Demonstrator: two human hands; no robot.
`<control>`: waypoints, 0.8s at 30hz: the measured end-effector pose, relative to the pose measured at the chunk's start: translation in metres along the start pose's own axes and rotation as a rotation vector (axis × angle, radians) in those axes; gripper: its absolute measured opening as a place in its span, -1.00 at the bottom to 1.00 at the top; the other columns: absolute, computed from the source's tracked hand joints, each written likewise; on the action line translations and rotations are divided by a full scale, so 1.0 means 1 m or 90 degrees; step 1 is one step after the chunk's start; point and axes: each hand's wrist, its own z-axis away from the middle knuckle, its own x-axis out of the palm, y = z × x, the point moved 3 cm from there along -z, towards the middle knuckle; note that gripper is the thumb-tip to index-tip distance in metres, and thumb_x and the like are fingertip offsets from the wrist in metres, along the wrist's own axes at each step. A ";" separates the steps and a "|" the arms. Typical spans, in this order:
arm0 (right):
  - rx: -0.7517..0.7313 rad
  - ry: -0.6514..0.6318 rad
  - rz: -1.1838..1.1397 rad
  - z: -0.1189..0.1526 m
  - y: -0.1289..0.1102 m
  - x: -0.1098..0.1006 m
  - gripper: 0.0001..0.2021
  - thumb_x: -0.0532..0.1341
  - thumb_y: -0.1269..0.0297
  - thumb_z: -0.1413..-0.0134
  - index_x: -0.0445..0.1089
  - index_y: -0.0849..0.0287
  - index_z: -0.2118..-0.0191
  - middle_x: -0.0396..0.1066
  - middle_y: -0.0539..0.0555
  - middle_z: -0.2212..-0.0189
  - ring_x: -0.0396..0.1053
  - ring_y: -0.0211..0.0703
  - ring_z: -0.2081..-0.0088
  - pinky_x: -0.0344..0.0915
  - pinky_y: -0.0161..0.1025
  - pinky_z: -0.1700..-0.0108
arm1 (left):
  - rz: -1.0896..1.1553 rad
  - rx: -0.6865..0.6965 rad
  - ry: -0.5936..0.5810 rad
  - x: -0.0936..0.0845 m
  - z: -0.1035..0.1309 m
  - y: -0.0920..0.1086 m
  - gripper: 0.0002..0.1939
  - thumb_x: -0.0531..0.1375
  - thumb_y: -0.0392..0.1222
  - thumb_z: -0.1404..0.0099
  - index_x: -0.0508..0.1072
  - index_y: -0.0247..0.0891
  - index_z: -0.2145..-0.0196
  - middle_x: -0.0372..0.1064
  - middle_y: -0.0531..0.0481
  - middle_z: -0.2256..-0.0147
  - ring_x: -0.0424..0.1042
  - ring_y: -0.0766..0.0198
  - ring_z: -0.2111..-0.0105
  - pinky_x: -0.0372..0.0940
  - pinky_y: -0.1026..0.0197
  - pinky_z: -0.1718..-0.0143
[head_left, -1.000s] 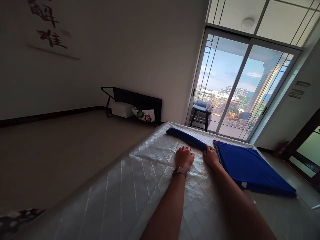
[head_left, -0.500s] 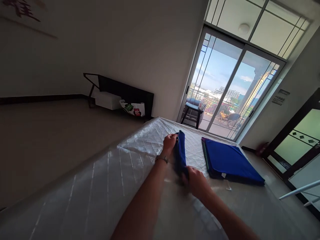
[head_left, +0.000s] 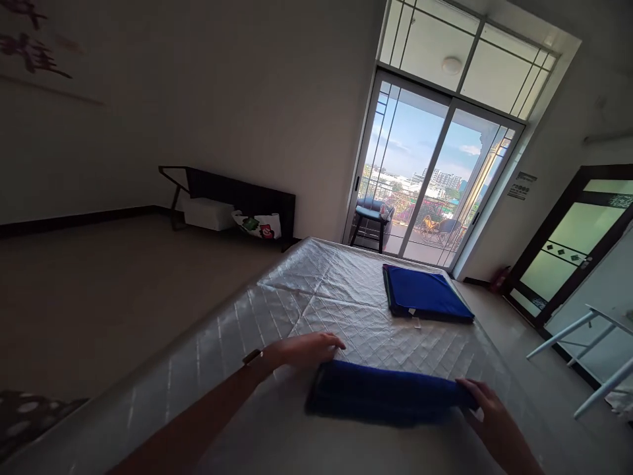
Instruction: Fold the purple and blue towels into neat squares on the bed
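A strip of folded blue cloth (head_left: 380, 392) lies crosswise low in the head view, over the plastic-covered mattress (head_left: 237, 330). My left hand (head_left: 311, 348) is just above its upper left corner, fingers stretched out and none plainly gripping it. At the strip's right end, my right hand (head_left: 482, 404) pinches the cloth, with fingers on top and the thumb below. Farther back on the mattress rests a flat stack of folded blue fabric (head_left: 428, 292), with a small white tag on its near edge.
A black bench-like frame (head_left: 237, 191) stands by the wall, with a white box (head_left: 208, 214) and a printed bag (head_left: 260, 225) at it. Sliding glass doors (head_left: 420, 171) are at the back. A white-legged table (head_left: 593, 336) stands at the right, beyond the mattress edge.
The blue cloth has come nearer and turned from upright to lying crosswise. My hands have moved apart, and the left one has loosened from the cloth. The view has shifted.
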 end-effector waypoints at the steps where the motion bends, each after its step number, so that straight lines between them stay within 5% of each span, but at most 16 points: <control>1: 0.003 0.101 0.026 0.006 0.000 0.001 -0.67 0.16 0.21 -0.11 0.49 -0.01 0.00 0.49 0.16 0.00 0.49 0.06 0.02 0.45 0.00 -0.02 | 0.008 0.000 -0.003 0.010 0.018 0.006 -0.65 0.15 -0.05 -0.20 0.60 -0.03 0.10 0.56 0.02 0.04 0.51 0.18 0.04 0.32 0.22 -0.03; 3: -0.008 0.215 0.055 0.017 -0.012 0.011 -0.69 0.15 0.18 -0.15 0.48 0.01 0.02 0.47 0.19 -0.01 0.46 0.11 -0.01 0.44 0.09 -0.03 | 0.039 -0.017 0.025 0.025 0.052 0.018 -0.61 0.10 -0.10 -0.25 0.56 -0.02 0.01 0.55 0.01 0.03 0.50 0.18 0.03 0.32 0.18 -0.05; 5: -0.025 0.237 0.044 0.026 -0.040 0.026 -0.73 0.14 0.19 -0.18 0.48 0.01 0.05 0.48 0.17 0.04 0.47 0.09 0.01 0.45 0.07 -0.02 | 0.071 -0.011 0.049 0.040 0.080 0.033 -0.57 0.09 -0.15 -0.26 0.51 -0.01 -0.06 0.51 0.01 -0.03 0.47 0.19 -0.02 0.32 0.18 -0.07; 10: -0.076 0.072 -0.070 0.050 -0.147 0.062 -0.79 0.14 0.32 -0.21 0.50 -0.03 0.13 0.52 0.04 0.25 0.52 -0.07 0.20 0.49 -0.15 0.15 | 0.083 0.015 0.143 0.079 0.123 0.061 -0.62 0.16 -0.17 -0.26 0.54 -0.01 -0.01 0.48 0.01 -0.08 0.48 0.21 0.00 0.35 0.19 -0.07; 14: -0.081 0.009 -0.144 0.062 -0.211 0.081 -0.77 0.24 0.39 -0.15 0.48 -0.01 0.09 0.54 0.02 0.19 0.53 -0.08 0.16 0.47 -0.19 0.10 | 0.101 0.015 0.229 0.103 0.132 0.074 -0.73 0.11 -0.06 -0.33 0.59 -0.07 0.15 0.55 -0.02 0.10 0.51 0.19 0.06 0.39 0.16 -0.03; 20: -0.026 0.072 -0.236 0.066 -0.218 0.101 -0.79 0.20 0.45 -0.15 0.50 0.08 0.14 0.54 0.08 0.18 0.54 -0.09 0.21 0.47 -0.21 0.12 | 0.224 -0.050 0.283 0.124 0.133 0.070 -0.71 0.20 0.00 -0.24 0.42 -0.13 0.11 0.55 0.00 0.21 0.57 0.19 0.24 0.47 0.11 0.13; 24: -0.010 0.097 -0.343 0.071 -0.206 0.105 -0.79 0.16 0.43 -0.15 0.53 0.09 0.18 0.56 0.07 0.25 0.55 -0.12 0.26 0.49 -0.23 0.18 | 0.104 -0.098 0.296 0.130 0.134 0.069 -0.76 0.31 0.03 -0.14 0.40 -0.17 0.41 0.51 -0.01 0.32 0.54 0.15 0.33 0.48 0.10 0.24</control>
